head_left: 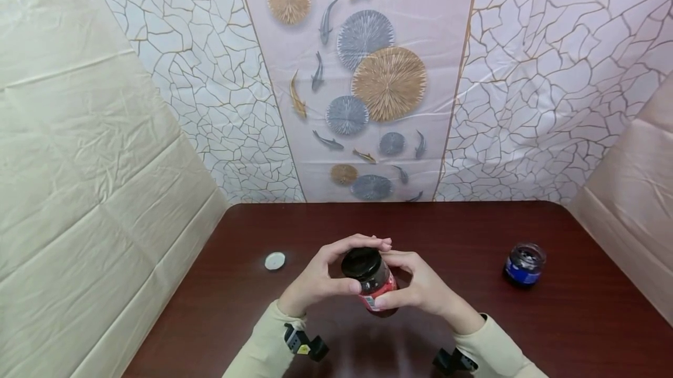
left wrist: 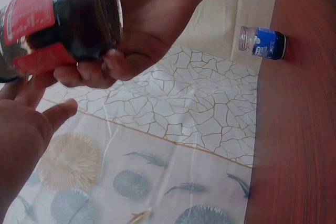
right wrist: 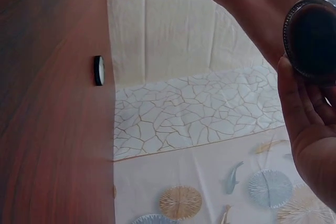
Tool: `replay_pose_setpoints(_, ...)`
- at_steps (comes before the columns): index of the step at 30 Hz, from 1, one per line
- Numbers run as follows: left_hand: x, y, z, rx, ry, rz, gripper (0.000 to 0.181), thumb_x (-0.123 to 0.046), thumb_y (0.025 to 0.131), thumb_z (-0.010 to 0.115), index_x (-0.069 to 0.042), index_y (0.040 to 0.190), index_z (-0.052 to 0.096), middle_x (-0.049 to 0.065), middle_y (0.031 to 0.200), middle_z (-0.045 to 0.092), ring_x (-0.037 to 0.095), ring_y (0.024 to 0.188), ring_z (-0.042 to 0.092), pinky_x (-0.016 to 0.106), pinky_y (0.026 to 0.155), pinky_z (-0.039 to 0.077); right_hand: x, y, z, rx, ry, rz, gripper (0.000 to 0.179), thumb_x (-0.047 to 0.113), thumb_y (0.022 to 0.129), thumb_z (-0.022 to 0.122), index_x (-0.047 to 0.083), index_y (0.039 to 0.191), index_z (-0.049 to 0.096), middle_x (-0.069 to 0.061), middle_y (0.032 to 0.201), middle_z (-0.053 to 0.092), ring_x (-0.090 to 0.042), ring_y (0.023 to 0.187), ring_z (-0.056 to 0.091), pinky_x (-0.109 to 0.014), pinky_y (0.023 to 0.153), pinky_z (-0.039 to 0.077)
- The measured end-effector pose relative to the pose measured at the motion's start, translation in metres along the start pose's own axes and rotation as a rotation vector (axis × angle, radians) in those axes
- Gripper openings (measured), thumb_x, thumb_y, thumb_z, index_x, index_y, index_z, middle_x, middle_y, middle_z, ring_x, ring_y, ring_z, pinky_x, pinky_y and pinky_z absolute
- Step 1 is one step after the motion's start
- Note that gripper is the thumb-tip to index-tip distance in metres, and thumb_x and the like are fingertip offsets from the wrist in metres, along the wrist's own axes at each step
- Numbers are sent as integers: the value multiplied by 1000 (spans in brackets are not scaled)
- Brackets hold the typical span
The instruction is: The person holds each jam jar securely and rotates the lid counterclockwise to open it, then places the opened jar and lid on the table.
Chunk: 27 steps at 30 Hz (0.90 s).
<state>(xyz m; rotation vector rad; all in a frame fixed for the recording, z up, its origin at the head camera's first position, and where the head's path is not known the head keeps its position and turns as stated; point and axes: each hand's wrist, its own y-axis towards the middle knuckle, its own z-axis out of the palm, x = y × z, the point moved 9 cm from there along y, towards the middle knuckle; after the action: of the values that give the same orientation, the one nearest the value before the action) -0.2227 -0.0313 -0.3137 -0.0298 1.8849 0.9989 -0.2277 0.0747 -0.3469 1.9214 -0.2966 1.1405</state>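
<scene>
Both hands hold a dark glass jar (head_left: 377, 290) with a red label above the table, its top tilted toward the left. My left hand (head_left: 321, 276) curls its thumb and fingers around the dark lid (head_left: 361, 262) and the jar's upper end. Lower down, my right hand (head_left: 420, 284) grips the jar's body, thumb on the label. The left wrist view shows the red label (left wrist: 34, 11) and the jar's base end, with curled fingers beneath. In the right wrist view, the lid (right wrist: 315, 40) has a ridged edge and is cut off by the frame.
A smaller jar (head_left: 524, 264) with a blue label stands on the table (head_left: 447, 232) at the right, apparently lidless. Left of the hands lies a small lid (head_left: 275, 260), white face up with a dark edge. Patterned cloth (head_left: 200, 74) hangs behind the table.
</scene>
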Motion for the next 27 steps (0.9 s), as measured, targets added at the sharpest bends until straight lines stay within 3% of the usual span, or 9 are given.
replay_pose_setpoints(5, -5, -2, -4, 18, -22, 45, 65, -36, 97, 67, 0, 148, 46, 21, 146, 52, 38, 138, 46, 47, 114, 37, 7, 2, 1, 30, 28, -49, 47, -3, 80, 78, -1, 126, 65, -11, 118, 68, -18, 107, 63, -33, 88, 57)
replay_pose_setpoints(10, -6, -6, -6, 10, -35, 10, 61, -32, 99, 64, -2, 149, 45, 20, 148, 50, 37, 137, 47, 44, 112, 40, 10, 3, 0, 36, 22, -76, 48, -4, 79, 77, -1, 125, 65, -12, 116, 68, -18, 105, 64, -33, 87, 57)
replay_pose_setpoints(17, -9, -12, -10, -7, 22, -43, 59, -30, 100, 63, 0, 147, 46, 23, 148, 49, 38, 136, 47, 44, 112, 40, 9, 2, -1, 37, 24, -58, 46, -4, 79, 77, 0, 124, 66, -14, 113, 67, -20, 102, 64, -34, 86, 58)
replay_pose_setpoints(27, -11, -17, -15, -26, 41, -79, 56, -25, 100, 64, 0, 147, 46, 20, 150, 49, 36, 136, 49, 41, 110, 42, 12, 3, -4, 37, -8, -92, 45, -4, 78, 77, 0, 122, 67, -14, 110, 67, -21, 99, 64, -33, 84, 57)
